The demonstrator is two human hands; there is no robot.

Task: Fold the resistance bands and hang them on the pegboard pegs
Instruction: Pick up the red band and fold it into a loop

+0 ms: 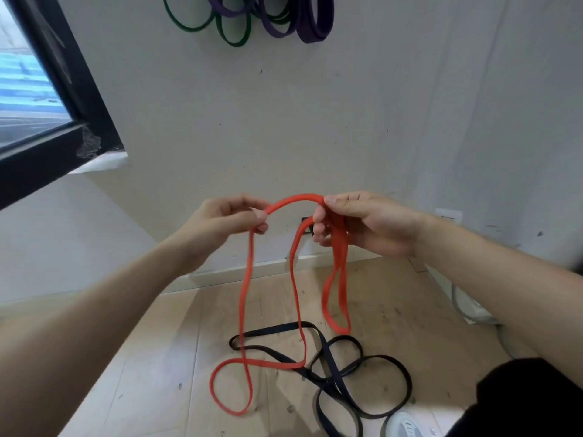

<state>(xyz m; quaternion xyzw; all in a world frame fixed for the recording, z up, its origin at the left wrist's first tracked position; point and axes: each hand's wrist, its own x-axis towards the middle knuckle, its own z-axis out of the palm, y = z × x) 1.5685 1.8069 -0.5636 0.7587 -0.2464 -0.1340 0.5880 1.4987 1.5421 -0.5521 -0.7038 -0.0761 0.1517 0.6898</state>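
A long orange-red rubber resistance band (295, 198) is held up before the white wall (315, 121), arched between both hands. One strand is pinched in the grip of the left hand (220, 222), and gathered loops are clamped in the grip of the right hand (372, 225). Its lower loops hang toward the wooden floor (157, 357), over tangled black flat bands (328, 381). Green loop bands (235, 42) and purple loop bands (315, 33) are hung on the wall above.

Soft daylight from window (28, 99) at left; edges bowed, hands slightly blurred.
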